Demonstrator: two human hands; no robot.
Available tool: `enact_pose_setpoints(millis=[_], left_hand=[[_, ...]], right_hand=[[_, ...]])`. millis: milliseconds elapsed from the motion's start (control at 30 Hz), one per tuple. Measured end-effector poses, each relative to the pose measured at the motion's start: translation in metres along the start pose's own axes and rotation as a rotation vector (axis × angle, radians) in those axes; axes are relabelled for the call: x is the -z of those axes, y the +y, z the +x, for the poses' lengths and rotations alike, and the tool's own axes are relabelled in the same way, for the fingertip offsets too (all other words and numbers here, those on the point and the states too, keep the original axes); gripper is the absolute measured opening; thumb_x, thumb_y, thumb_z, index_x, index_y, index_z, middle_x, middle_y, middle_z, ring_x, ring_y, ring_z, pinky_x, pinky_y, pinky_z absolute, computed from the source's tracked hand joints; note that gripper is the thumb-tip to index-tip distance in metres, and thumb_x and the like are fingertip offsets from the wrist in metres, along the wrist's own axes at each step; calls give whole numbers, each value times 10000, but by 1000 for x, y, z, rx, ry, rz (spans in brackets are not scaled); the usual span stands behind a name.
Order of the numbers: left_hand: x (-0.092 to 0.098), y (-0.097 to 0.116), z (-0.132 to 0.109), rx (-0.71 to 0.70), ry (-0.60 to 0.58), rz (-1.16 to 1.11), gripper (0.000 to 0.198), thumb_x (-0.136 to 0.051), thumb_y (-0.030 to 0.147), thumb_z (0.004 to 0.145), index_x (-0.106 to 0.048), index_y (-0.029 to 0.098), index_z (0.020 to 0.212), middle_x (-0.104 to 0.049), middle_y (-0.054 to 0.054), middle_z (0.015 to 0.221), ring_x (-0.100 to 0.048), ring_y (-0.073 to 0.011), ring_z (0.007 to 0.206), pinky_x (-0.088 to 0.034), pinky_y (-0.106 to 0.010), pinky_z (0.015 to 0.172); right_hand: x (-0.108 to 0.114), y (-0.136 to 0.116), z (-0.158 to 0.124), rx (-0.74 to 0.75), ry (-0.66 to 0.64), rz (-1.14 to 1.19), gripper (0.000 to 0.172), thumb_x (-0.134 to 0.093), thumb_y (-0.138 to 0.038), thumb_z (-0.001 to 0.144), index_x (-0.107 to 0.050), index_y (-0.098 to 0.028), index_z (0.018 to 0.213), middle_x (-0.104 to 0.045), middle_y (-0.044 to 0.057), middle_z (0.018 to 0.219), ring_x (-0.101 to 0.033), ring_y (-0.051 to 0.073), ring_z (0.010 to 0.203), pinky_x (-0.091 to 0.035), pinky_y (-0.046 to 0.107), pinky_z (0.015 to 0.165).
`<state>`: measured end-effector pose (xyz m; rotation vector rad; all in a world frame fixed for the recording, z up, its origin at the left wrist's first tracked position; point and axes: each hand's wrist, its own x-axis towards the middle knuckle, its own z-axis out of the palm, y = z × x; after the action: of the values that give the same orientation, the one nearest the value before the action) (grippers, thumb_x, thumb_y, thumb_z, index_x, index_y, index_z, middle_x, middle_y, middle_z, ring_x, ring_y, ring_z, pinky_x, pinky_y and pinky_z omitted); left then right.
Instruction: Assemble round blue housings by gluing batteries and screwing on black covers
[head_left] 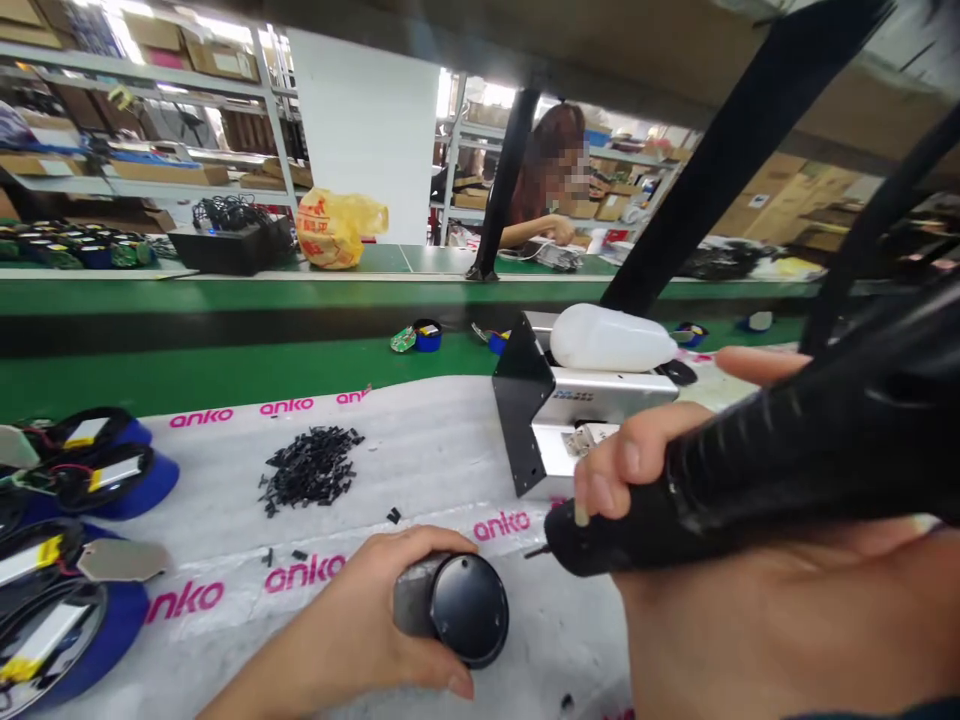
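Note:
My left hand [375, 620] is wrapped round a small black cylindrical part [470, 610] with a flat, round dark face turned toward the right. In my right hand [645, 480] is a black electric screwdriver [750, 460], its thin bit pointing left. The bit's tip is a short way from the round face, apart from it. Beyond my left hand, a pile of small black pieces [311, 468] lies on the white foam sheet [420, 440] printed with "anko". A few loose pieces lie nearer my hand.
Several blue round housings [127, 590] with batteries and wires stand at the left. A metal box device [600, 400] carries a white plastic bottle [611, 338]. Behind runs the green conveyor belt [225, 365]. Dark posts [705, 170] rise at the right. A person [551, 180] works across the bench.

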<state>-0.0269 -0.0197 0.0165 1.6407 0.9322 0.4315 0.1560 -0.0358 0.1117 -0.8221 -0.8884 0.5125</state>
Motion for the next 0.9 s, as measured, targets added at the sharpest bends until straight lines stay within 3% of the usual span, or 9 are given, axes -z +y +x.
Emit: enact_pose_setpoints(millis=[133, 267, 367, 467, 533, 700, 767, 900], left_hand=[[2, 2, -1, 28, -5, -24, 681, -962, 297, 525, -720, 329, 1160, -719, 13, 1230, -611, -299, 1180, -448, -393, 1044], [-2, 3, -1, 119, -2, -21, 672, -920, 208, 534, -722, 351, 1160, -694, 19, 1275, -573, -325, 1233, -429, -415, 1063], [-4, 7, 2, 147, 22, -29, 618, -857, 162, 544, -737, 345, 1122, -712, 13, 1236, -584, -340, 1213, -435, -435, 1051], [-5, 13, 3, 145, 29, -63, 558, -788, 135, 540, -762, 337, 1060, -738, 16, 1197, -603, -347, 1194, -469, -412, 1012], [-5, 14, 4, 155, 34, -80, 543, -770, 134, 537, -771, 339, 1040, -741, 22, 1200, -594, -353, 1214, -489, -391, 990], [-4, 9, 5, 168, -6, -42, 622, -807, 119, 539, -747, 343, 1116, -720, 20, 1248, -584, -351, 1235, -486, -401, 1014], [-3, 8, 5, 164, -14, -24, 642, -844, 132, 550, -735, 341, 1148, -714, 18, 1262, -591, -333, 1230, -488, -389, 1010], [0, 6, 3, 51, -47, -49, 625, -932, 271, 564, -733, 301, 1156, -733, 7, 1207, -638, -295, 1145, -504, -352, 964]], right_hand=[[-8, -3, 7, 28, -35, -10, 348, -516, -612, 923, -619, -285, 985, -609, -42, 507, -500, 180, 355, -424, 271, 303], [13, 8, 45, 367, 165, -130, 404, -576, -601, 882, -648, -230, 1024, -568, -41, 535, -472, 155, 409, -397, 254, 337], [31, 20, 71, 442, 198, -212, 447, -498, -650, 913, -628, -224, 952, -539, -38, 565, -493, 137, 439, -427, 247, 387], [43, 34, 80, 368, 154, -266, 570, -407, -756, 899, -575, -212, 919, -534, -39, 548, -488, 132, 393, -400, 234, 340], [47, 39, 77, 312, 142, -276, 622, -422, -801, 862, -565, -211, 1001, -544, -45, 557, -495, 134, 390, -394, 226, 330], [41, 27, 53, 117, 69, -254, 736, -479, -879, 758, -574, -232, 1096, -557, -50, 548, -475, 136, 382, -405, 239, 343], [30, 17, 36, 53, -33, -151, 682, -412, -856, 819, -577, -255, 1095, -566, -48, 538, -482, 148, 373, -412, 248, 336], [-3, -2, -3, -34, -163, 12, 407, -433, -643, 938, -598, -295, 1073, -583, -47, 574, -476, 145, 348, -436, 272, 324]])
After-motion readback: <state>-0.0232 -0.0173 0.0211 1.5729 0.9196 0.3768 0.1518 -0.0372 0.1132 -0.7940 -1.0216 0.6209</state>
